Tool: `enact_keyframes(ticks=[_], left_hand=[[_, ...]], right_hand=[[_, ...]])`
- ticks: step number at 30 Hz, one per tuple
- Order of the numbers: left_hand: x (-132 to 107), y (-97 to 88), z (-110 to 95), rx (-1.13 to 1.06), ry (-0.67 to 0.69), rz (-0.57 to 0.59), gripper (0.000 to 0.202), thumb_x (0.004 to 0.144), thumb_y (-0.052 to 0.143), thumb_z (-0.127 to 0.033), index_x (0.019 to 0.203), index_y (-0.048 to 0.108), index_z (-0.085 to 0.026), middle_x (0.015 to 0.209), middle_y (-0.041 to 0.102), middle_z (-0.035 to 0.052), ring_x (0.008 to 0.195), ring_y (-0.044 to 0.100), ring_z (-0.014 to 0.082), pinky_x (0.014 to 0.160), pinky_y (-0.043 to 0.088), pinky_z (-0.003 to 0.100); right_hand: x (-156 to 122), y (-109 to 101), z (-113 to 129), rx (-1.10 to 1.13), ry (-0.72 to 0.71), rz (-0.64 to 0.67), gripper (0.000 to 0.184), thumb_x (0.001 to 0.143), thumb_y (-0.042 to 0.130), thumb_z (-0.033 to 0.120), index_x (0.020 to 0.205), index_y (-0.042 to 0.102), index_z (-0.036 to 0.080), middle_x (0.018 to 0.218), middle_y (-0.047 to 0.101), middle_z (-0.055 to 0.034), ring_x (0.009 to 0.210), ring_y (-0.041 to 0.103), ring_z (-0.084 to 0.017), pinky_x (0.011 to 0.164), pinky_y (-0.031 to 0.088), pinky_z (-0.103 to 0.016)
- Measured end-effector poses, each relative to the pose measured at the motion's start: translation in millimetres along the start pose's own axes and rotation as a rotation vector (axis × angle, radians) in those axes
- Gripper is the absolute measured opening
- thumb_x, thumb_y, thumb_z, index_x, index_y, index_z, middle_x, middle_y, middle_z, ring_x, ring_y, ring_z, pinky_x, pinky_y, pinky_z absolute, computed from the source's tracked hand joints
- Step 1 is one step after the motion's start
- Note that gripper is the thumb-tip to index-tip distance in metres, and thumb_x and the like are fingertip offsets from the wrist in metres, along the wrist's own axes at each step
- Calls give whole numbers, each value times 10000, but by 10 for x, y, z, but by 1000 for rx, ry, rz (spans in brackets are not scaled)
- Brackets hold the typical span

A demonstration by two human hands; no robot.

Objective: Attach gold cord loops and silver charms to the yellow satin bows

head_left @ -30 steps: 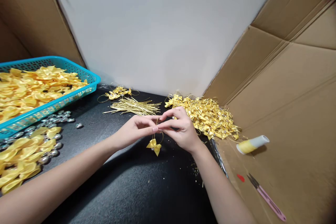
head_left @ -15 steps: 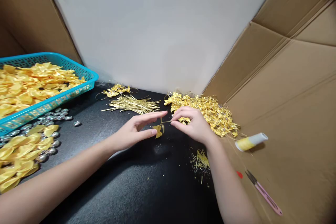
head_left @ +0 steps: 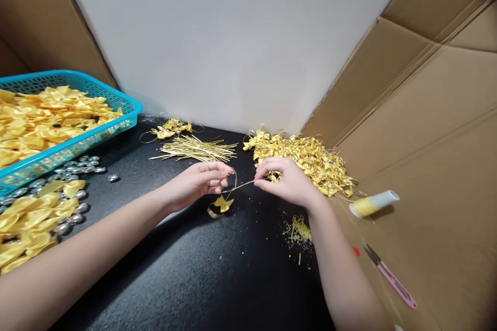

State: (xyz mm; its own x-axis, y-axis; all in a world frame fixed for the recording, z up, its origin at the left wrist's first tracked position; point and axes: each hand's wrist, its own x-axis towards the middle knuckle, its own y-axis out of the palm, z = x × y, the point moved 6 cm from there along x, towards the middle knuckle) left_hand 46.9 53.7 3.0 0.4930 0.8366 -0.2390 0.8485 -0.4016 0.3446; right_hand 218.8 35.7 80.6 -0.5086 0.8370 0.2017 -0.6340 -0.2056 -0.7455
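Observation:
My left hand (head_left: 202, 181) and my right hand (head_left: 285, 181) each pinch one end of a thin gold cord (head_left: 238, 186) stretched between them over the black table (head_left: 202, 269). A small yellow ribbon bow (head_left: 222, 203) hangs on the cord just below my left fingers. My right hand rests against a heap of finished gold bows (head_left: 310, 163).
A teal basket (head_left: 77, 142) full of yellow bows stands at the left, with loose bows (head_left: 31, 217) and silver beads (head_left: 73, 176) in front. Cut gold cords (head_left: 196, 150) lie at the back. Cardboard (head_left: 427, 165) at the right carries a thread spool (head_left: 373, 202) and pink snips (head_left: 390, 276). Cord scraps (head_left: 298, 230) lie nearby.
My hands have drawn apart, pulling the cord taut between them. My left fingers, spread half a second ago, have closed on the cord, and the bow has dropped lower.

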Motion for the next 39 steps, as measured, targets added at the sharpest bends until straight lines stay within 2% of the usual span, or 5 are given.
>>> enact_keyframes(ticks=[6, 10, 22, 34, 39], left_hand=[[6, -7, 32, 352, 20, -48, 231, 778, 653, -309, 929, 563, -160, 688, 646, -13, 484, 448, 63, 472, 337, 186], [4, 33, 14, 532, 68, 75, 210, 775, 642, -324, 810, 489, -184, 766, 669, 19, 624, 564, 114, 484, 406, 183], [-109, 21, -86, 1116, 59, 222, 122, 722, 649, -257, 795, 724, -194, 657, 697, -1, 519, 586, 128, 503, 381, 210], [-170, 41, -282, 1383, 277, 87, 113, 682, 644, -162, 761, 699, -222, 852, 662, 24, 730, 582, 180, 625, 394, 261], [-192, 164, -362, 1219, 403, 114, 132, 764, 626, -260, 849, 713, -209, 899, 687, 39, 805, 599, 190, 726, 440, 285]], right_hand=[[-16, 6, -4, 31, 40, 55, 105, 760, 666, 134, 682, 678, 203, 805, 692, -5, 770, 629, -136, 780, 497, -309], [-40, -17, -40, 51, 86, 88, 100, 745, 671, 122, 672, 671, 190, 787, 688, -13, 768, 622, -143, 769, 493, -312], [-81, -68, -125, 60, 148, 111, 108, 736, 669, 136, 654, 665, 207, 804, 699, -10, 795, 640, -157, 771, 502, -329], [-48, -84, -95, 34, 87, 27, 102, 760, 675, 172, 668, 684, 212, 799, 697, -9, 773, 634, -151, 769, 503, -334], [14, -22, 19, 82, 46, -83, 88, 767, 665, 178, 701, 699, 225, 769, 691, 2, 741, 626, -142, 736, 503, -321]])
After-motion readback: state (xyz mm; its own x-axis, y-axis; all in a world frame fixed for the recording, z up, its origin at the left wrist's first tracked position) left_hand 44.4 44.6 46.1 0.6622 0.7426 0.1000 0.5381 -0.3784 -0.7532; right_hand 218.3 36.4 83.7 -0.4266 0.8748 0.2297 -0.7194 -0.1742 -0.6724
